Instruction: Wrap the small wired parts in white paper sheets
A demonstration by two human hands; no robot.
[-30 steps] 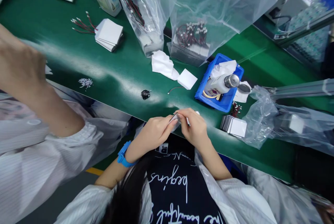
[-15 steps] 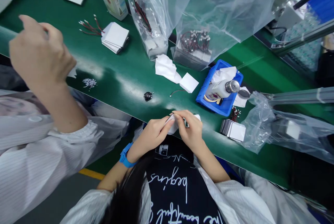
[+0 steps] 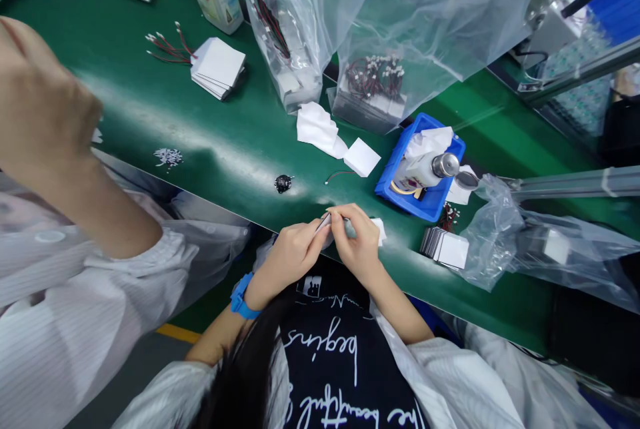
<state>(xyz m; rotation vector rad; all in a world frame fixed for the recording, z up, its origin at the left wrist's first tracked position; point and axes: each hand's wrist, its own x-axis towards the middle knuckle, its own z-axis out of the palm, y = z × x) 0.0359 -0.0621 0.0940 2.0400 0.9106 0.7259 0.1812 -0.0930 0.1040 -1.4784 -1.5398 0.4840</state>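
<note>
A thin white battery pack [image 3: 325,222] is held edge-up at the table's front edge, mostly covered by fingers. My left hand [image 3: 293,252], with a blue band on its wrist, is closed around its left side. The thumb and fingertips of my right hand [image 3: 361,242] pinch together at its far end; a tiny part there cannot be made out. Beside my right hand, a white piece [image 3: 380,232] lies partly hidden on the table. Ahead of my hands are another white battery pack [image 3: 362,157] with a thin wire and a small dark clump [image 3: 283,183] with pale bits.
A blue bin [image 3: 381,188] holds a bottle [image 3: 418,172] and white tissue. Stacked battery packs [image 3: 454,250] stand right, others [image 3: 220,68] at the back left. Bags [image 3: 370,99] of wired packs line the back. A co-worker's hand [image 3: 45,99] is above the table left, near white bits [image 3: 169,157].
My right hand has tilted and shifted slightly left at the battery pack's end, uncovering more of the white piece beside it. The co-worker's hand has moved left.
</note>
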